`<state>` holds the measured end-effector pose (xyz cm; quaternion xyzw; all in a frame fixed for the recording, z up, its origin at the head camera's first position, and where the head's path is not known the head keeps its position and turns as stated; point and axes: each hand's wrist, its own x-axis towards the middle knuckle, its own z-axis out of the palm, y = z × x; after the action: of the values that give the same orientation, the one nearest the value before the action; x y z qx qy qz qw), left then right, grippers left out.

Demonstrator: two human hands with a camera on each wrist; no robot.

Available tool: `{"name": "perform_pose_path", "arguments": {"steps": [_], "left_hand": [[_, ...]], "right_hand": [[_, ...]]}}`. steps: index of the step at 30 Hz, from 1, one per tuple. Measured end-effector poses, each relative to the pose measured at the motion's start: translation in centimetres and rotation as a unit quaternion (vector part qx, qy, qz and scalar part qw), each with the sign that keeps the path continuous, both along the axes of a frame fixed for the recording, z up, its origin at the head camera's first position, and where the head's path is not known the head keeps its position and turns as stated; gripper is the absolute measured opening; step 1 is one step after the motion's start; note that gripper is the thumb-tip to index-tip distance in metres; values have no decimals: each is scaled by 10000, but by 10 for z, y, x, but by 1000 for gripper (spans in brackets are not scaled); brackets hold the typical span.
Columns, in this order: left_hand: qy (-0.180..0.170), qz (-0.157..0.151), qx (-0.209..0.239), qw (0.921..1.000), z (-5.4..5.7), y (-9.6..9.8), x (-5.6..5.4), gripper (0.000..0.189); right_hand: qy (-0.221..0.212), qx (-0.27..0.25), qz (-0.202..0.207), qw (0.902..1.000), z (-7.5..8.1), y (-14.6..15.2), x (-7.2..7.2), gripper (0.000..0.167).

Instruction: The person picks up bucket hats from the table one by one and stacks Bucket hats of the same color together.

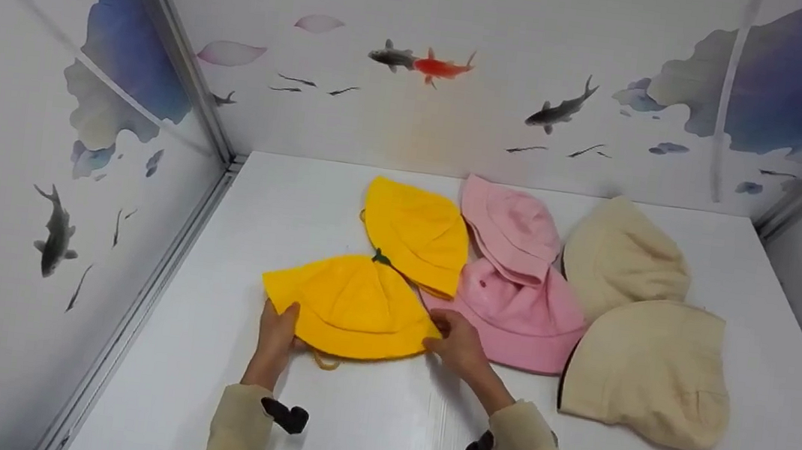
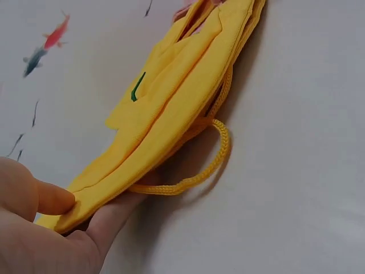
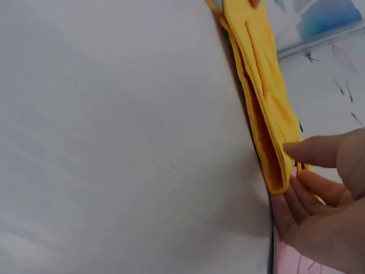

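Note:
A yellow bucket hat lies folded flat on the white table, its brim toward the person and a green stem at its top. My left hand grips the left end of the brim, thumb above and fingers beneath, as the left wrist view shows. A yellow cord loop hangs out from under the brim. At the brim's right end, my right hand pinches the edge between thumb and fingers. Behind this hat lies a second yellow hat, touching it.
Right of the yellow hats, a pink hat overlaps another pink hat. Two beige hats, one behind and one in front, lie at the right. Printed walls enclose the table at the back and sides.

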<state>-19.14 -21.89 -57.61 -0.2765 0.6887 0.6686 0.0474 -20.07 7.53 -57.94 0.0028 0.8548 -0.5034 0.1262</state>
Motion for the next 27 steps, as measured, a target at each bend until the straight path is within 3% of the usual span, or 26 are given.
{"name": "perform_pose_path", "arguments": {"steps": [5,11,19,27], "left_hand": [[-46,-238,302,9992,0,-1,0,61],[-147,-676,344,9970,0,1,3,78],[433,-441,14,9981,-1,2,10,80],[488,-135,225,9985,7,-3,9,78]], "right_hand": [[393,629,125,9972,0,-7,-1,49],[516,307,-222,9980,2,-6,-3,40],[317,-213,-680,9970,7,-2,-13,27],[-241,-403,-1105,9928,19,10,-28,26]]}}
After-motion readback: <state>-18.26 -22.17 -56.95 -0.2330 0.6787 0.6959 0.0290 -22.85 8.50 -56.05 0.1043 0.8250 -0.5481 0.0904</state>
